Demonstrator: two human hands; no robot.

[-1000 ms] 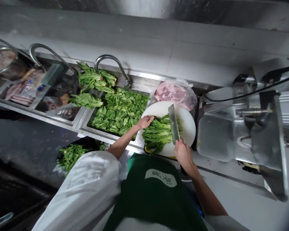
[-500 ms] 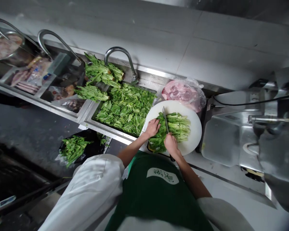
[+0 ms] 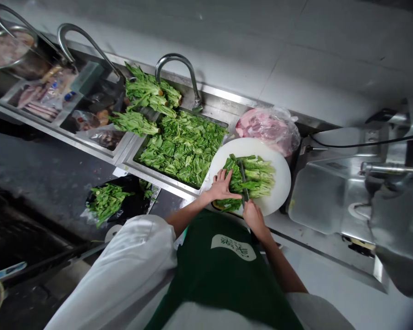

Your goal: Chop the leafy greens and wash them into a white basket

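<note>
Leafy green vegetables lie across a round white cutting board, leaves to the left and pale stalks to the right. My right hand is closed around the handle of a knife. Its blade lies across the bunch, between leaves and stalks. With fingers spread, my left hand rests on the leafy part just left of the blade, thumb reaching toward the knife. How deep the blade has gone into the greens I cannot tell.
Left of the board, a sink holds cut greens, with whole bunches on its far left corner under a faucet. Bagged meat sits behind the board. A metal slicing machine stands right. A black bag with greens lies low left.
My left hand has opened, its fingers and thumb spreading over the leaves. The knife has shifted slightly and its blade now stands more upright among the greens. The view has moved a little.
</note>
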